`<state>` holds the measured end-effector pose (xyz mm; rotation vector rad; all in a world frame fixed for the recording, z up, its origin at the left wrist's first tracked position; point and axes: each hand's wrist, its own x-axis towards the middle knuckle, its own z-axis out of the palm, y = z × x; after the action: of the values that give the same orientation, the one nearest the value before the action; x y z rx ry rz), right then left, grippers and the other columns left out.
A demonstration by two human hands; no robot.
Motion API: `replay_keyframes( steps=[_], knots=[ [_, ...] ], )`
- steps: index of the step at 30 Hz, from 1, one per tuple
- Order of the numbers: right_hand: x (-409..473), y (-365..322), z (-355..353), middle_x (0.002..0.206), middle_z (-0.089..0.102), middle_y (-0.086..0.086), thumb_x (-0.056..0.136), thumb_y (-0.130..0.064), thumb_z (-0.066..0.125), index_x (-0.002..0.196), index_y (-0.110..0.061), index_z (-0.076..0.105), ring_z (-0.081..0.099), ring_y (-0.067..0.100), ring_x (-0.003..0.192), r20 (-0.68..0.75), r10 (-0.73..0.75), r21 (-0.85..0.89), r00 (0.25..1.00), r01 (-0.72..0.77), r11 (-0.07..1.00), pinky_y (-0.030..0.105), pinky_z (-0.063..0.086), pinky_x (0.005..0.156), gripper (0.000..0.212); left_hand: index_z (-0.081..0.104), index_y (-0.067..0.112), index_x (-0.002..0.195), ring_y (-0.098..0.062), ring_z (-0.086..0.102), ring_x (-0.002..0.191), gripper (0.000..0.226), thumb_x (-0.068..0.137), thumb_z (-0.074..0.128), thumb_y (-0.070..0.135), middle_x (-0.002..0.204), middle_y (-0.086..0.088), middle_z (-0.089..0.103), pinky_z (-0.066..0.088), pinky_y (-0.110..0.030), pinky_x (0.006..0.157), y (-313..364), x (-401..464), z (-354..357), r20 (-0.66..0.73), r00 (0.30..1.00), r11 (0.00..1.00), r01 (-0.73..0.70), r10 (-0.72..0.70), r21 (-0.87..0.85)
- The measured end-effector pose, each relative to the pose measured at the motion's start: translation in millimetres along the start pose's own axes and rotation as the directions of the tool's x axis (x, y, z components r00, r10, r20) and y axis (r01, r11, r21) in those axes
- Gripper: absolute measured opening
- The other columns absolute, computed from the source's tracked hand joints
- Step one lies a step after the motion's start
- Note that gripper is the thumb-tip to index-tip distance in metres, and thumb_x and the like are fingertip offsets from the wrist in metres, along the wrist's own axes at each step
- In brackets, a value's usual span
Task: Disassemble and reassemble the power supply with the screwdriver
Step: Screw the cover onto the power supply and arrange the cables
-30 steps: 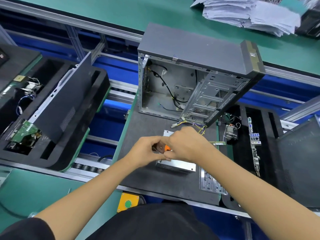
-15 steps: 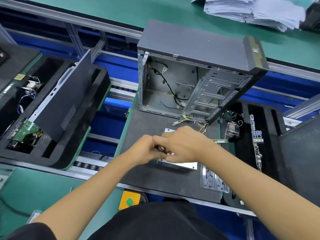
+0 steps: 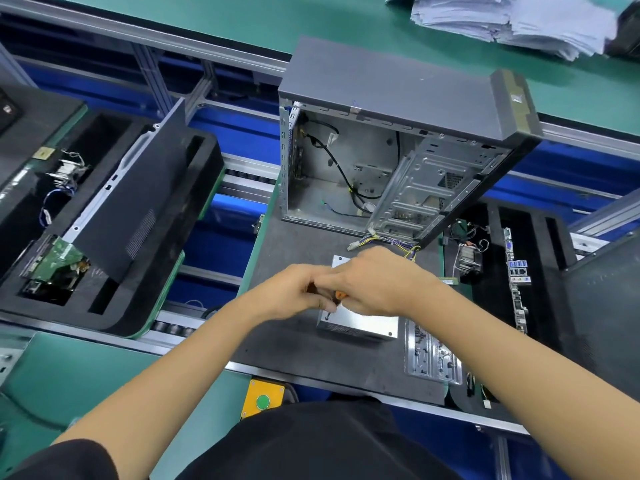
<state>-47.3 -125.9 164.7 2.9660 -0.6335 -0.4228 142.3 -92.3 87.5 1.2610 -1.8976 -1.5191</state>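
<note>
Directly beneath the hands lies the power supply (image 3: 360, 323), a silver metal box flat on the dark mat (image 3: 298, 351) of the table, its long axis running roughly left to right, with a perforated side face turned toward the person. Its bundle of yellow and violet wires (image 3: 388, 241) leads off beyond the hands toward the open computer case (image 3: 398, 140), which stands just past them with its bare interior facing the person.

The screwdriver (image 3: 341, 295) shows only as a bit of orange and dark handle between the two hands, with a short dark tip below them touching the near-left corner of the box's top; its shaft seems close to upright, though most of it is hidden.

Left of the hands, a black foam tray (image 3: 166, 299) holds a leaning dark side panel (image 3: 145, 202) and a green circuit board (image 3: 59, 261). To the right sit a silver I/O plate (image 3: 433, 358) and another black tray (image 3: 554, 271) with parts. A green surface (image 3: 242, 19) carrying a stack of papers (image 3: 512, 19) lies far beyond, and a yellow box with a green button (image 3: 262, 400) sits nearer the person.

The left hand (image 3: 294, 296) is curled with fingers pinching the screwdriver near its handle. The right hand (image 3: 377, 282) is knuckles up, fingers bent down round the handle from the other side. Both forearms reach forward and converge over the box.
</note>
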Motion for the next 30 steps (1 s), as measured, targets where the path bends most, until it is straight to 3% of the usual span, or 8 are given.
replay_keyframes(
  steps=[4,8,11,16,22,24,28,30],
  knots=[
    [3.1,-2.9,1.2,0.052,0.033,0.002,0.091,-0.043,0.041,0.108,-0.027,0.052,0.031,0.026,0.044,-0.007,0.095,-0.076,0.995,-0.095,0.993,0.031,0.009,0.048,0.026,0.069,0.045,0.087,-0.005,0.065,0.074,0.039,0.057,0.095,0.048,0.079,0.017,0.071,0.053,-0.025,0.067,3.7,4.4,13.8,-0.148,0.989,0.987,0.004,0.021,0.164],
    [-0.4,-3.0,-0.1,0.081,0.062,-0.002,0.088,-0.046,0.025,0.113,-0.029,0.048,0.032,0.025,0.051,-0.052,0.026,-0.018,0.998,-0.026,0.999,0.029,0.018,0.046,0.038,0.074,0.028,0.082,-0.017,0.067,0.075,0.017,0.073,0.089,0.024,0.077,0.003,0.073,0.052,-0.025,0.072,-1.8,4.6,7.0,-0.079,0.996,0.999,-0.034,0.038,0.043],
    [0.9,-0.2,-2.0,0.084,0.062,-0.003,0.091,-0.034,0.034,0.107,-0.032,0.043,0.043,0.029,0.056,0.019,-0.055,0.001,0.998,0.055,0.999,0.034,0.040,0.052,0.018,0.073,0.024,0.085,-0.009,0.069,0.081,0.016,0.078,0.086,0.017,0.083,0.008,0.075,0.048,-0.018,0.075,0.5,2.8,-0.7,0.012,1.000,0.998,-0.019,0.018,0.067],
    [9.0,-3.1,-0.7,0.055,0.027,0.001,0.093,-0.052,0.033,0.106,-0.025,0.053,0.049,0.029,0.055,-0.002,0.074,-0.073,0.997,-0.074,0.995,0.032,0.029,0.050,0.036,0.074,0.035,0.081,-0.003,0.067,0.074,0.025,0.067,0.093,0.026,0.078,0.013,0.074,0.052,-0.022,0.070,3.2,7.9,-5.2,-0.052,0.998,0.995,-0.029,0.035,0.100],
    [8.7,-1.8,-2.9,0.086,0.056,-0.002,0.087,-0.039,0.026,0.099,-0.028,0.036,0.036,0.029,0.049,-0.006,-0.091,0.035,0.996,0.091,0.995,0.034,0.039,0.046,0.020,0.069,0.041,0.070,0.006,0.059,0.066,0.033,0.078,0.080,0.011,0.072,0.022,0.070,0.045,-0.013,0.064,0.7,11.6,-20.8,0.107,0.994,0.987,-0.013,-0.005,0.163],
    [10.6,1.6,-3.3,0.074,0.054,0.000,0.090,-0.040,0.030,0.092,-0.030,0.029,0.042,0.029,0.052,0.021,-0.084,0.001,0.996,0.084,0.997,0.033,0.032,0.047,0.011,0.068,0.035,0.078,0.003,0.061,0.070,0.023,0.078,0.082,0.016,0.076,0.020,0.071,0.046,-0.016,0.067,3.7,12.1,-20.7,0.133,0.991,0.990,-0.005,-0.014,0.143],
    [16.2,1.0,-0.1,0.057,0.033,0.000,0.093,-0.050,0.037,0.101,-0.026,0.052,0.054,0.029,0.060,0.017,0.061,-0.098,0.998,-0.059,0.993,0.032,0.026,0.051,0.029,0.073,0.030,0.080,-0.009,0.067,0.073,0.027,0.064,0.094,0.030,0.077,0.009,0.074,0.052,-0.023,0.069,8.6,15.1,-12.4,0.068,0.998,0.990,-0.025,0.015,0.136],
    [15.2,-0.5,2.3,0.058,0.037,0.001,0.093,-0.051,0.038,0.106,-0.023,0.053,0.049,0.029,0.057,0.004,0.073,-0.093,0.997,-0.072,0.993,0.032,0.028,0.050,0.034,0.075,0.029,0.077,-0.011,0.061,0.065,0.020,0.067,0.092,0.027,0.072,0.004,0.072,0.048,-0.025,0.063,8.3,19.2,-14.3,0.075,0.997,0.982,-0.041,0.027,0.187]
  ],
)
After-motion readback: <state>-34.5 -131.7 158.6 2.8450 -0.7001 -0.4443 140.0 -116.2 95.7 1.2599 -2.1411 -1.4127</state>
